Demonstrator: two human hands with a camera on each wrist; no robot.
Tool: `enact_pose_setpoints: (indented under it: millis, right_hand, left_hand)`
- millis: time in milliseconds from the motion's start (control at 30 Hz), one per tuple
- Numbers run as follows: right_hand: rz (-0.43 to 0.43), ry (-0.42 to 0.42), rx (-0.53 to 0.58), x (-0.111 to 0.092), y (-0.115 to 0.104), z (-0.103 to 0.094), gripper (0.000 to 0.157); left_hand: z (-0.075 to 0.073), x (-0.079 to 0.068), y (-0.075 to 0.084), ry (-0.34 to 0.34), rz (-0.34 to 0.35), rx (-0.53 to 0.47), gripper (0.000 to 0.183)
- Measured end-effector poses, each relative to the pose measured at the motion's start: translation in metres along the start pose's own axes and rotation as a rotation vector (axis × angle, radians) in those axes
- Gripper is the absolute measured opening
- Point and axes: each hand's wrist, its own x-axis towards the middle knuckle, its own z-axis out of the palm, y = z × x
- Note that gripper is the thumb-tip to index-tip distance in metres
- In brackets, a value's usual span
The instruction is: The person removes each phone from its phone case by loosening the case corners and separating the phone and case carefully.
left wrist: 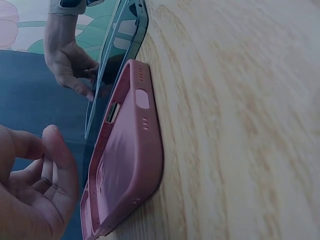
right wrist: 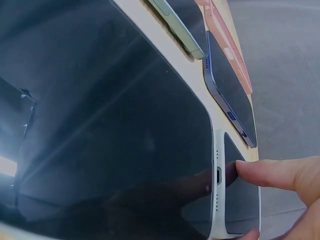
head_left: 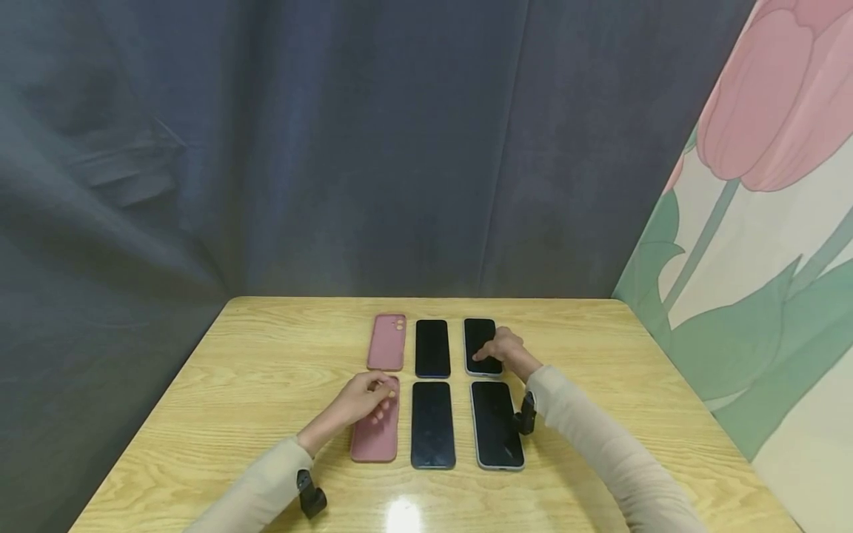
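My left hand [head_left: 365, 400] hovers over the near pink phone case [head_left: 375, 437]. Its fingers are loosely bent and hold nothing; in the left wrist view the thumb [left wrist: 61, 155] is apart from the case [left wrist: 145, 160], whose hollow side faces up. At the far right phone [head_left: 478, 333], my right hand [head_left: 508, 346] reaches in from the right. Its thumb [right wrist: 265, 172] extends over the dark screen [right wrist: 242, 205], and a fingertip [right wrist: 252, 234] shows near the corner. The other right fingers are mostly hidden.
A second pink case [head_left: 386, 342] lies at the far left, camera cutouts visible. Two dark phones form the middle column, one far [head_left: 433, 348] and one near [head_left: 432, 426]. A larger phone [head_left: 496, 426] lies under the right wrist. A dark curtain [head_left: 373, 148] hangs behind the wooden table [head_left: 266, 355].
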Motion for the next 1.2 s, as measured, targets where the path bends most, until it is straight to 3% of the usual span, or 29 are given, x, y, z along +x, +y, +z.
enact_pose_setpoints:
  millis: [233, 433, 667, 800, 900, 1000, 1200]
  right_hand:
    - [0.046, -0.019, 0.046, 0.0020, 0.0005, -0.0011, 0.081]
    - [0.071, -0.036, 0.150, 0.0029, -0.0004, -0.0021, 0.086]
    - [0.050, 0.005, 0.095, 0.0025, -0.0009, -0.0059, 0.079]
    - [0.052, 0.011, 0.134, 0.0007, 0.0006, -0.0054, 0.079]
    - [0.016, -0.007, 0.196, -0.0022, 0.0022, -0.0041, 0.084]
    - [-0.045, -0.014, 0.183, -0.0053, 0.0033, -0.0029, 0.084]
    - [-0.095, 0.017, 0.141, -0.0056, 0.0047, -0.0030, 0.070]
  left_hand:
    - [0.0005, 0.0007, 0.0003, -0.015, 0.014, -0.010, 0.021]
    - [0.0006, 0.0006, 0.0021, -0.008, 0.008, -0.018, 0.022]
    - [0.0004, 0.0012, 0.0049, -0.008, 0.010, -0.021, 0.022]
    - [0.0005, 0.0008, 0.0043, -0.005, 0.012, -0.023, 0.021]
    - [0.0011, 0.0012, 0.0032, 0.001, 0.012, -0.032, 0.021]
    - [0.0019, 0.0015, 0.0020, 0.013, 0.012, -0.035, 0.021]
    - [0.0032, 0.0017, 0.0003, 0.025, 0.021, -0.024, 0.021]
